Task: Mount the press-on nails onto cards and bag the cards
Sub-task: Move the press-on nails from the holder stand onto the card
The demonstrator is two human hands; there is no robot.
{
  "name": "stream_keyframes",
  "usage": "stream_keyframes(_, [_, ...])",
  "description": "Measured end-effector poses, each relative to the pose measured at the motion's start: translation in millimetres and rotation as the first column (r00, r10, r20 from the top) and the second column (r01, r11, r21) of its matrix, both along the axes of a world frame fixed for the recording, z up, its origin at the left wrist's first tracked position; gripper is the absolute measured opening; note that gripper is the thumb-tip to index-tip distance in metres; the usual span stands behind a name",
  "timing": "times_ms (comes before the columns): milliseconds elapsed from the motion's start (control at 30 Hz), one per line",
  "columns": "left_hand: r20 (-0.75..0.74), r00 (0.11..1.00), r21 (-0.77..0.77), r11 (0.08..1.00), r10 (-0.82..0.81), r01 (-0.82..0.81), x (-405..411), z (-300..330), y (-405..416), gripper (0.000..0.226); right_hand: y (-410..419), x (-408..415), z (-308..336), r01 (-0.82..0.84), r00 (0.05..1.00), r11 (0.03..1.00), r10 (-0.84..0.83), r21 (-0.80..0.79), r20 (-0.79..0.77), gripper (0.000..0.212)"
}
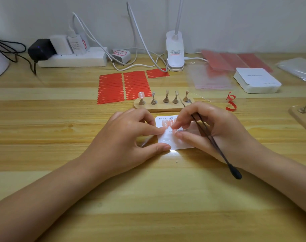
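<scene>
Press-on nails [168,123] are under inspection; I log items from largest to smallest. The counter [148,198], pale wood, carries everything, and its near half gives both forearms room to rest.

The card [181,144] lies flat near the middle, between both hands. Its printed size line is at the far edge and reads upside down from my view, so I judge the card's top points away from the person. Its long axis looks to run near to far, though the right hand hides much of it.

The wooden nail stand [163,106] sits just beyond the card, its long axis left to right, presumably for a short reach. One nail [141,95] remains on its leftmost peg; the other four pegs are bare.

The left hand [131,137] has its fingers curled, forefinger tip and thumb tip pressing the card's left edge, in my judgement to pin it. The right hand [209,133] is curled too, fingertips down on the card's upper row and gripping black tweezers [216,147], whose closed end points back toward the person.

The mounted nails sit in a row along the card's far edge, each with its long axis running near to far. I count about three; the fingers hide any others.
</scene>
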State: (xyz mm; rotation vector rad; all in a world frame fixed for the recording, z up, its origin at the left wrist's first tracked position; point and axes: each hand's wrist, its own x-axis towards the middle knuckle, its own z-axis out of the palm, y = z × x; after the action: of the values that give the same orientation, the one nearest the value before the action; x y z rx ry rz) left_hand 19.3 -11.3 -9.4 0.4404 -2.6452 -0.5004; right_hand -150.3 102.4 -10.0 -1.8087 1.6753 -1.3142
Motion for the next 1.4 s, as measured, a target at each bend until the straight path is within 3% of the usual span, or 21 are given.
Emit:
stream_keyframes(100, [0.002,1.0,0.004,1.0,0.005,-0.005,-0.4,0.4,0.4,0.046,0.5,-1.1,1.2,0.063,0.995,0.996,-0.058,-0.06,0.079,0.021])
stream_keyframes(333, [-0.006,1.0,-0.001,1.0,0.008,-0.008,0.5,0.1,0.7,0.046,2.2,2.7,-0.1,0.026,0.995,1.0,-0.028,-0.016,-0.1,0.023])
stream_keyframes(900, [-0.01,1.0,0.005,1.0,0.008,-0.008,0.3,-0.4,0.9,0.047,3.0,2.0,0.2,-0.005,0.996,0.998,0.01,0.055,-0.089,0.023])
stream_keyframes(1267, [-0.014,1.0,0.004,1.0,0.004,-0.004,0.4,-1.0,0.1,0.046,3.1,0.8,1.4,0.003,0.999,0.994,-0.008,0.11,0.047,0.022])
stream_keyframes(1400, [-0.008,1.0,0.008,1.0,0.007,-0.007,0.2,-1.4,0.0,0.047,4.4,-2.6,3.6,0.098,0.984,0.995,-0.098,0.01,0.151,0.024])
